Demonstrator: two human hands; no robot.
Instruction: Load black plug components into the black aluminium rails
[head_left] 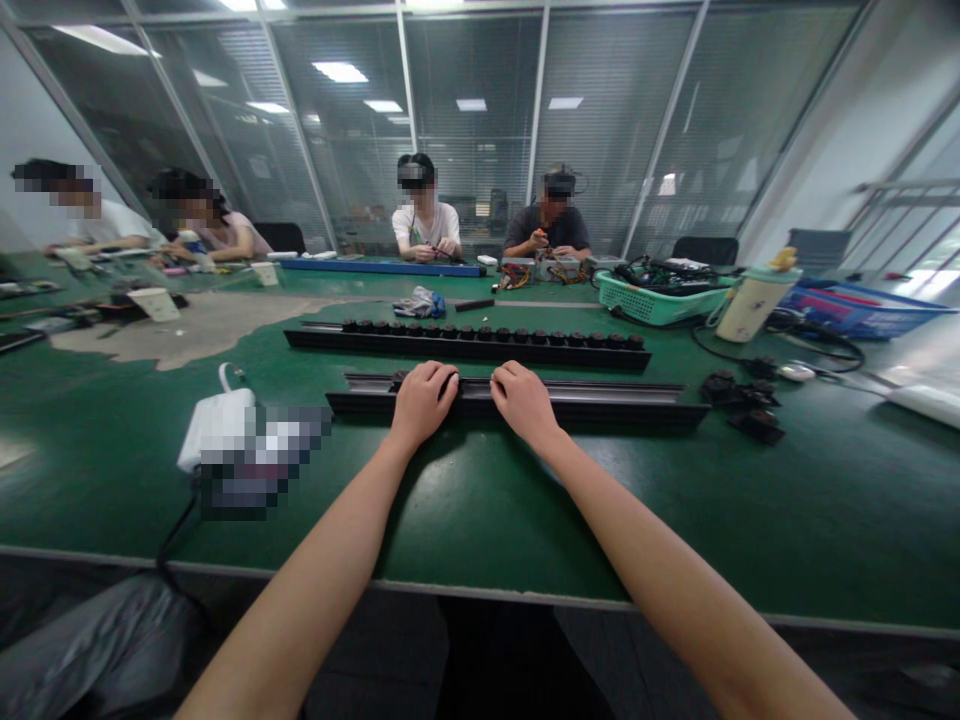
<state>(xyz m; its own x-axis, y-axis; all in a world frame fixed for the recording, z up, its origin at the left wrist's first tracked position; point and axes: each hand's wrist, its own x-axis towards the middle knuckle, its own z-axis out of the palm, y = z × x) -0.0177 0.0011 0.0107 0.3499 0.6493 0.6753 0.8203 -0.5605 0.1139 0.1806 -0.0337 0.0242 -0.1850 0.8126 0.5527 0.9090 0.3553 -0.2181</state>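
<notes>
Near black rail (615, 409), lying on the green surface (480, 530) directly under both my hands, in front of my body. Its long axis runs left to right, crossing the line of my forearms almost squarely, and its trough opens upward. The ends point to my left and right; I can tell no front from back.

My left grip (427, 400) and right grip (523, 402) both touch the rail, so neither is nearer to it. Along its length they differ: the right sits about mid-rail, the left between there and the left end. A short stretch of rail shows between them. Fingers are bent over the far edge in each grip; the tips are hidden, and I cannot tell whether they clasp the rail or merely rest on it. A dark piece (392, 382) lies in the trough just left of my left grip.

Beyond, the far rail (480, 351) lies nearly parallel, apart from the near one, carrying a row of black round pieces (535, 336).
</notes>
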